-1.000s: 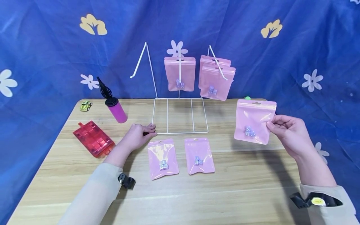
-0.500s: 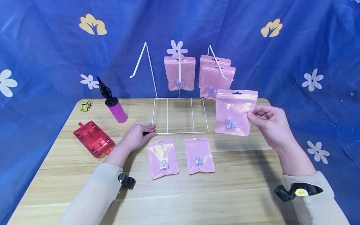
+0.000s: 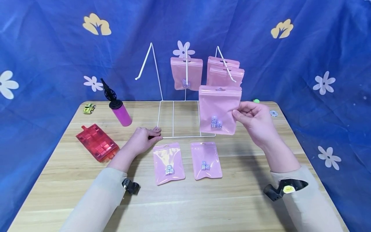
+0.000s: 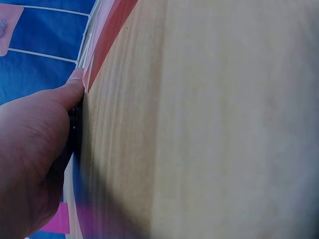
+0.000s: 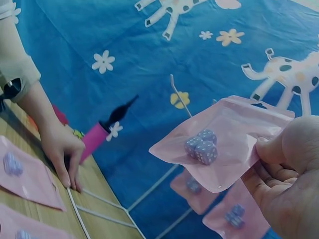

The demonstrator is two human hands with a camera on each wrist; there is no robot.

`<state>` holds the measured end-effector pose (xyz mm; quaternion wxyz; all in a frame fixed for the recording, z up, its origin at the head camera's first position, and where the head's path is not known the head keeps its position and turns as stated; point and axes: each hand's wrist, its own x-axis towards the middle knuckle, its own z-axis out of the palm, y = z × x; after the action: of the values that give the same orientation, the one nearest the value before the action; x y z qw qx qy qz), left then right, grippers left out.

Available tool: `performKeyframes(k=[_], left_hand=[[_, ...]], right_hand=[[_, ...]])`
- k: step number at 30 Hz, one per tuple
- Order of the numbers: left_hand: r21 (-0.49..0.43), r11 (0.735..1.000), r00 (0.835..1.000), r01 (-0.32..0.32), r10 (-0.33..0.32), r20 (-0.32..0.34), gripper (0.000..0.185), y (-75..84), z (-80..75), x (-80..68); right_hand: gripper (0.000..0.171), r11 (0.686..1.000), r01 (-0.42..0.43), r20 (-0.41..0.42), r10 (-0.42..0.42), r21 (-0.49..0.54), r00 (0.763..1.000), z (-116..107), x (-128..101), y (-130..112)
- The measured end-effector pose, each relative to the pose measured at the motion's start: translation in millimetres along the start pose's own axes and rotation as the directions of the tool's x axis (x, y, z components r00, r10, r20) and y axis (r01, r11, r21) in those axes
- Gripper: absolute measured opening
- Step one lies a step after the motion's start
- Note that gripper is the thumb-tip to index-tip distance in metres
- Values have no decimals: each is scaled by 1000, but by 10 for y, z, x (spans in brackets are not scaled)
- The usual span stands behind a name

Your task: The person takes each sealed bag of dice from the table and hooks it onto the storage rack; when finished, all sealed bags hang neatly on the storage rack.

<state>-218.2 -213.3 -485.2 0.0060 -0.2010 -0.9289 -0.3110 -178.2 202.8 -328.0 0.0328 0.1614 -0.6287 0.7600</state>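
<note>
Head view: pink bag (image 3: 216, 104) between the hands (image 3: 258, 124), pinched by the right

Toy car (image 3: 89, 108), pump (image 3: 123, 115), red case (image 3: 97, 141)

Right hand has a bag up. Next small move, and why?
Probably shift the right hand left and slightly up, bringing the hole in the held bag to the tip of the middle hook. That hook carries one hung bag, the right hook two; the hole is uncovered, and the left hand touches the rack.
</note>
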Motion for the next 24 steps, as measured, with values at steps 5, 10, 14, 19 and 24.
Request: performKeyframes(k=[5,10,14,19,24], left_hand=[[0,1000,1000,-2,2,-1,29,-5,11,0],[-2,1000,1000,-7,7,-5,28,-14,14,1],[-5,1000,1000,-9,9,-9,28,-13,9,-3],[-11,1000,1000,-6,6,-8,29,-12,6,-4],[-16,1000,1000,5,-5,-3,29,-10,5,-2]], right_hand=[[28,1000,0,7,1,-8,1000,180,84,33],[25,1000,-12,12,13,-23,1000,350,165,71],[25,1000,-26,23,27,-13,999,473,238,118],[18,1000,-24,37,24,2,999,592,322,196],[11,1000,-29,40,29,0,999,666,394,264]])
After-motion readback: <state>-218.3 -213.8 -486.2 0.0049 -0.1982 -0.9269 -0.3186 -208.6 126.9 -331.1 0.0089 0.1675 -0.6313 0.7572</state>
